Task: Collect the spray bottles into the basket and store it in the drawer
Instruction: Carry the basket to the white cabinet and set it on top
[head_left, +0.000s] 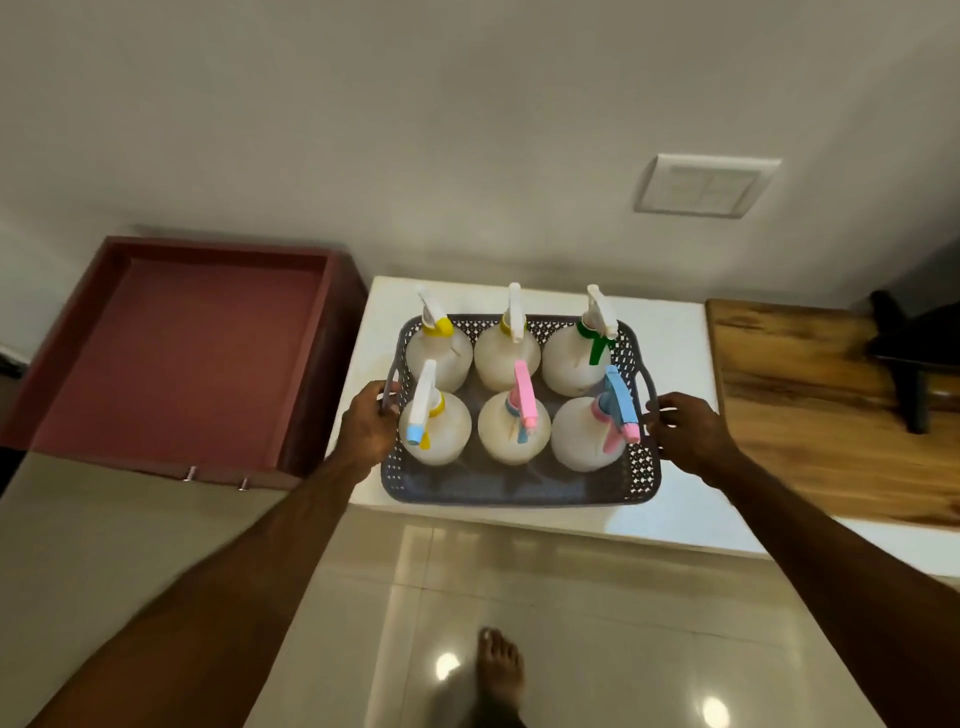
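Both grips closed on the basket handles, left hand, right hand; lift level off the bench, bottles upright, toward the open drawer.

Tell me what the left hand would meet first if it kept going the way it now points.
The left hand is already at the grey basket's left handle; straight on it would likely meet the near-left spray bottle with the blue-tipped white trigger, though depth is unclear.

left hand fingertips: hidden behind basket handle | foot: cropped
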